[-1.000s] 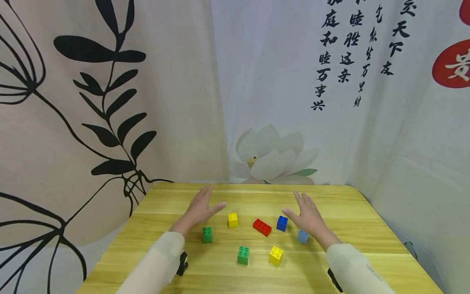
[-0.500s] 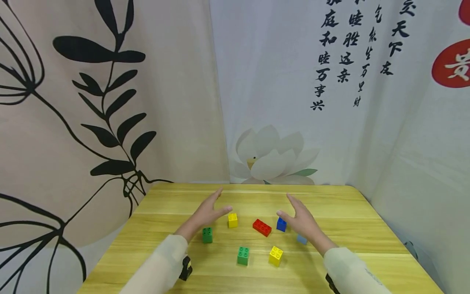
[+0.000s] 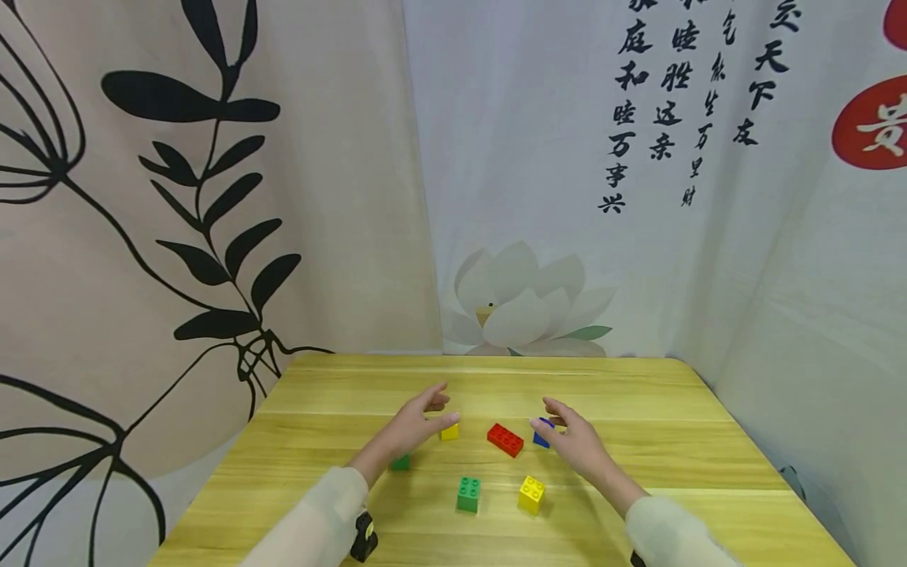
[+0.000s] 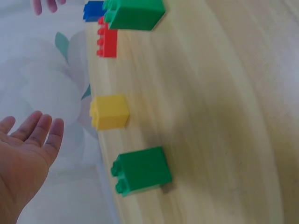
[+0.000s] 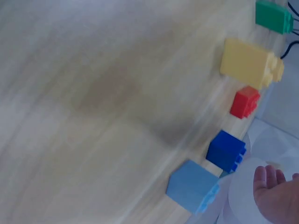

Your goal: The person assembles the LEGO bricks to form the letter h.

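My left hand hovers above the table with fingers loosely bent, holding nothing. It partly covers the far yellow block and a green block in the head view. The right hand is also raised and empty, over the dark blue block, which it partly hides. Between the hands lies a red block. Nearer me are another green block and another yellow block. A light blue block shows in the right wrist view, hidden from the head view.
The wooden table has rounded far corners. Behind it hangs a pale curtain with a lotus, black writing and dark plant prints. Black wrist devices, such as the left one, sit by the sleeves.
Both hands have lowered and drawn nearer each other, their fingers bending more. The light blue block has become covered in the head view. The visible blocks have stayed in place.
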`<state>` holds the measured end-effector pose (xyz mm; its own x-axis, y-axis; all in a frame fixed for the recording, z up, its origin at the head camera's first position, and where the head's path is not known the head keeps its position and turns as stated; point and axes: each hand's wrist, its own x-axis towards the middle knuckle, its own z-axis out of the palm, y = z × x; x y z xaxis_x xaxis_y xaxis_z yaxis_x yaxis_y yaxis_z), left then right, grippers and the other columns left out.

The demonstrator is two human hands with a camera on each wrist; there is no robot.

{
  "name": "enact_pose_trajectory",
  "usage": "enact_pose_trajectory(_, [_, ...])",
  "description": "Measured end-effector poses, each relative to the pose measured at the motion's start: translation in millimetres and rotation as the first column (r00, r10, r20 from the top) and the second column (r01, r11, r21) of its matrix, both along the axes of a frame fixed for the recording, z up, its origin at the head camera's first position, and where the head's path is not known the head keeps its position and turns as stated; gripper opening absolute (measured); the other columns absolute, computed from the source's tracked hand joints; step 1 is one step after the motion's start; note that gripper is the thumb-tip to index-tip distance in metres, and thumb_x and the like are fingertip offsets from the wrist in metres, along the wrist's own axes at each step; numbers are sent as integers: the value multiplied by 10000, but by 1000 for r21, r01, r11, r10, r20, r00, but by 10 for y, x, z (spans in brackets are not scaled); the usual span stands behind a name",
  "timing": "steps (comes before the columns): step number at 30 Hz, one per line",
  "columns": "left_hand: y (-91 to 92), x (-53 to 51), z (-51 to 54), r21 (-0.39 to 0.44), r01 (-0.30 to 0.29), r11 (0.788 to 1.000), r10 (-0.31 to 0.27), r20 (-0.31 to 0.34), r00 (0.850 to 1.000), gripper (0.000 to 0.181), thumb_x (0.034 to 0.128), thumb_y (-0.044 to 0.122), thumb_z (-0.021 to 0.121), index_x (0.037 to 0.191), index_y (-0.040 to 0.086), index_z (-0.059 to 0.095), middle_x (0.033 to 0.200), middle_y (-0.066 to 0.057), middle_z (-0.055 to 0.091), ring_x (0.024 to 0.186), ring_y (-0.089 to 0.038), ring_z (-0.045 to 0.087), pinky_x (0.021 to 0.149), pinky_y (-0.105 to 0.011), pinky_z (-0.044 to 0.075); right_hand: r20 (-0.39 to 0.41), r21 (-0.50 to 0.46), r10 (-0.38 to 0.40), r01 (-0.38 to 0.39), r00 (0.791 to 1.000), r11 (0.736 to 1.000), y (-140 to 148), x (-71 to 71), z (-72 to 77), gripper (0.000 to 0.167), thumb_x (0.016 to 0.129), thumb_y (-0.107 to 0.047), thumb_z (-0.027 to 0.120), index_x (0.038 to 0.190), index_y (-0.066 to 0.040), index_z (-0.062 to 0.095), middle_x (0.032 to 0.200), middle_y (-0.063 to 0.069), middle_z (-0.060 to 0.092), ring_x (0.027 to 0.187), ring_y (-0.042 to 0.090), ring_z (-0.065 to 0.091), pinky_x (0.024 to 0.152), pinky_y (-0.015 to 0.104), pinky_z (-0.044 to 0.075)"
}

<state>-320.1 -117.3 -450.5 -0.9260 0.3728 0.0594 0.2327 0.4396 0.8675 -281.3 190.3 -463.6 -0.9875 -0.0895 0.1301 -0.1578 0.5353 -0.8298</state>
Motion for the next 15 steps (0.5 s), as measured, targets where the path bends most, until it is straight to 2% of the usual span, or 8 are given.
enact_pose_trajectory(9, [45,140,-162,58,76,995,-79,69,994,781,914,472,688,1534,130,359,1424,-121,510,1287,-319,477,1024,-538,416,26,-65,2,0,1000,998,-56,122,-168,650,961,-448,628,1442,-36,482,1362,162,563,1222,325,546,965,470,491])
enact_pose_trajectory(15, [44,200,-296,76,101,992,-106,77,991,736,916,408,709,1503,86,404,1384,-139,541,1245,-323,511,1013,-521,428,18,-43,-33,34,999,999,-58,167,-265,631,952,-446,642,1391,-7,532,1291,142,609,1167,305,576,947,453,501])
